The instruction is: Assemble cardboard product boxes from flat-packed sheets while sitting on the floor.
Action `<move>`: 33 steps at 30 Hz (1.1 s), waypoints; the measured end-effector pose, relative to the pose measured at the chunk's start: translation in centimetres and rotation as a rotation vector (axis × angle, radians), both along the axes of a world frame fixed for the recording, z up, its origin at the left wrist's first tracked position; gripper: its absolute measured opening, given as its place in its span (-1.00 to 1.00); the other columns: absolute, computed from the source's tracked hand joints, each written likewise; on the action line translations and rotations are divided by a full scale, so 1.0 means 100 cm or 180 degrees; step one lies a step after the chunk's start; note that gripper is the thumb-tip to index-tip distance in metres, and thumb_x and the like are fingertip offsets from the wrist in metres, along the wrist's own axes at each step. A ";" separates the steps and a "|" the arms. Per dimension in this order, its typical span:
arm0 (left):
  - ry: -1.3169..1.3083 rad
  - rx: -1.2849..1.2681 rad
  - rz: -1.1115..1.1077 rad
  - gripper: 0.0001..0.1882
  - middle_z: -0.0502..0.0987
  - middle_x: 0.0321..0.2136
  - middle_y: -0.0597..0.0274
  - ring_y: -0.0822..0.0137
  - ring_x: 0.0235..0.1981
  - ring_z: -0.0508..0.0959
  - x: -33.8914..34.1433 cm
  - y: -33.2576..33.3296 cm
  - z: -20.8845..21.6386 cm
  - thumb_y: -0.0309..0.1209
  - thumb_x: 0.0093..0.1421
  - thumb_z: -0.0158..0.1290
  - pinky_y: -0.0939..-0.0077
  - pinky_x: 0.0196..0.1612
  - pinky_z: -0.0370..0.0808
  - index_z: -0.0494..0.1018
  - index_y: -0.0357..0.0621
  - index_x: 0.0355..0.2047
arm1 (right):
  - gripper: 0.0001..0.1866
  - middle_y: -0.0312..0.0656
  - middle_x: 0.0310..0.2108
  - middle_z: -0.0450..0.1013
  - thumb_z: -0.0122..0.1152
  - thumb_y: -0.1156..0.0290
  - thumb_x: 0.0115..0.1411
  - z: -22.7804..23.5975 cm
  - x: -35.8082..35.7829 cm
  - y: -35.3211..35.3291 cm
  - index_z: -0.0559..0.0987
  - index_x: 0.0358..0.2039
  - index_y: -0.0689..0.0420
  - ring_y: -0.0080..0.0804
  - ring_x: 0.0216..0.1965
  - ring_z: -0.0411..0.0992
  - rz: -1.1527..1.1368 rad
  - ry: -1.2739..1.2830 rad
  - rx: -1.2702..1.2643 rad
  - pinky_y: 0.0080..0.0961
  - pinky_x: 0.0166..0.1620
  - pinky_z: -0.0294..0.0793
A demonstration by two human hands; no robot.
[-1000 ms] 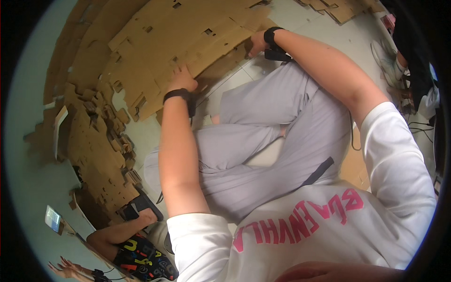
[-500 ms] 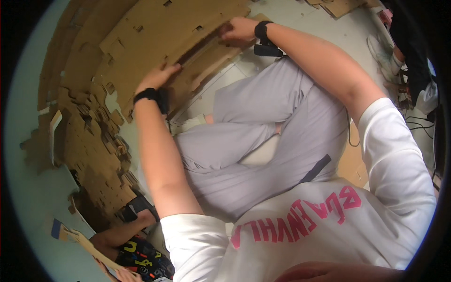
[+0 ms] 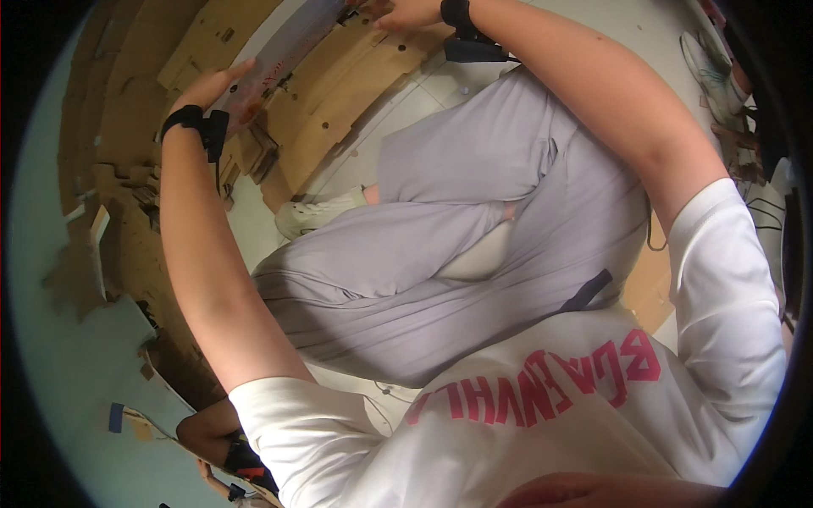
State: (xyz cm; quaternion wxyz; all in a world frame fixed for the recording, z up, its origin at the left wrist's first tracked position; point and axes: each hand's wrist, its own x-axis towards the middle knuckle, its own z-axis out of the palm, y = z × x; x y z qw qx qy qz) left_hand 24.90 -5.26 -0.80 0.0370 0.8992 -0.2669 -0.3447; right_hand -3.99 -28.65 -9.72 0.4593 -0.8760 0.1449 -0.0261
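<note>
Before our crossed legs (image 3: pixel 457 169), a flat panel (image 3: pixel 292 52) ran slantwise between our hands, with our left hand (image 3: pixel 207 87) at its left part and our right hand (image 3: pixel 406 13) near its right end. On the panel's near side, a cardboard sheet (image 3: pixel 339 95) lay over the floor (image 3: pixel 415 106). Our shoe (image 3: pixel 326 212) was between that sheet and our legs. Left of our left forearm (image 3: pixel 195 229) we had more cardboard (image 3: pixel 127 199), and another person (image 3: pixel 207 433) was at the lower left. Beyond our right forearm (image 3: pixel 584 72) was someone's shoe (image 3: pixel 707 80), with cables (image 3: pixel 766 212) nearer us. Beside our right hip lay a cardboard piece (image 3: pixel 648 292).
</note>
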 end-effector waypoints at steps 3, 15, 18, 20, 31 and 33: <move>-0.0570 0.0067 -0.1005 -0.22 0.51 0.09 -0.17 0.02 0.11 0.49 0.021 -0.004 0.005 0.13 0.15 0.22 0.16 0.15 0.39 0.47 -0.25 0.17 | -0.18 0.13 0.15 0.45 0.34 0.35 0.14 -0.007 0.002 -0.008 0.19 0.36 0.16 -0.04 0.14 0.47 0.0066 -0.0301 0.0145 -0.28 0.15 0.48; -0.1534 -0.0918 -0.1495 -0.55 0.63 -0.36 0.15 0.36 -0.35 0.56 -0.057 0.029 0.198 -0.13 0.31 0.15 0.44 -0.20 0.46 0.55 -0.39 -0.14 | -0.30 0.04 0.07 0.52 0.22 0.19 0.15 -0.018 0.006 -0.020 0.37 0.28 0.19 -0.06 -0.08 0.58 -0.0332 0.0181 -0.0373 -0.27 0.06 0.52; -0.0594 -0.1362 -0.1222 -0.59 0.56 -0.41 0.33 0.49 -0.38 0.49 -0.088 0.047 0.214 -0.13 0.31 0.15 0.54 -0.24 0.41 0.55 -0.34 -0.24 | -0.38 -0.02 0.02 0.55 0.22 0.18 0.21 -0.003 0.002 -0.021 0.43 0.24 0.18 -0.19 -0.13 0.60 0.0825 -0.0143 -0.2556 -0.31 0.01 0.55; -0.0399 -0.1196 -0.0786 -0.61 0.51 -0.42 0.42 0.56 -0.35 0.45 -0.103 0.060 0.199 -0.11 0.31 0.16 0.56 -0.25 0.39 0.54 -0.26 -0.32 | -0.45 0.01 -0.02 0.59 0.34 0.18 0.12 0.008 -0.001 -0.011 0.58 0.07 0.21 -0.17 0.02 0.55 0.0408 0.1889 0.0960 -0.30 0.03 0.53; 0.1455 -0.0116 -0.0223 -0.51 0.58 -0.07 0.15 0.31 -0.05 0.51 -0.118 0.071 0.017 -0.27 0.17 0.20 0.45 0.04 0.39 0.52 -0.24 0.07 | -0.44 -0.22 0.01 0.55 0.22 0.20 0.27 -0.007 0.010 0.084 0.42 0.27 0.04 -0.34 -0.24 0.59 0.1815 0.0668 0.0400 -0.35 -0.18 0.61; 0.1659 0.0037 0.0073 -0.47 0.57 -0.06 0.15 0.29 -0.10 0.53 -0.121 0.070 0.012 -0.25 0.14 0.22 0.45 -0.01 0.42 0.51 -0.24 0.08 | -0.59 -0.15 -0.25 0.65 0.31 0.20 0.13 -0.006 0.009 0.078 0.67 -0.03 0.11 -0.34 -0.27 0.58 0.1827 0.0147 -0.0248 -0.40 -0.18 0.57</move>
